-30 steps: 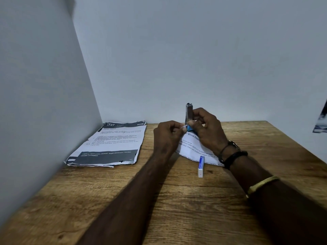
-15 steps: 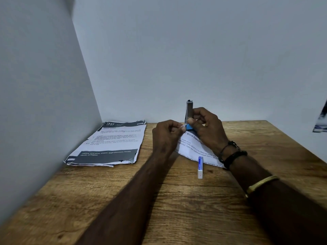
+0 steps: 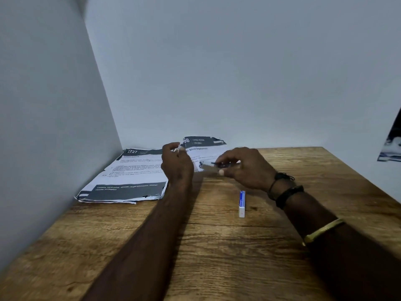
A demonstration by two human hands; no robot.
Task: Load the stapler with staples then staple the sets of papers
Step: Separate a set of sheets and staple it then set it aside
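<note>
My right hand (image 3: 245,167) grips a small stapler (image 3: 211,165), held level and blurred just above the wooden table (image 3: 217,246). My left hand (image 3: 176,165) is raised beside it with its fingertips pinched on a thin strip of staples (image 3: 178,148). Behind both hands a set of papers (image 3: 204,148) with a dark header lies partly hidden. A second set of papers (image 3: 130,177) lies at the left by the wall. A small blue and white staple box (image 3: 242,203) lies on the table below my right hand.
Grey walls close in the table on the left and at the back. A dark printed sheet (image 3: 391,146) hangs at the far right edge of view.
The stapler stood upright between both hands; now my right hand has laid it level and moved right. My left hand has drawn away to the left with the staples.
</note>
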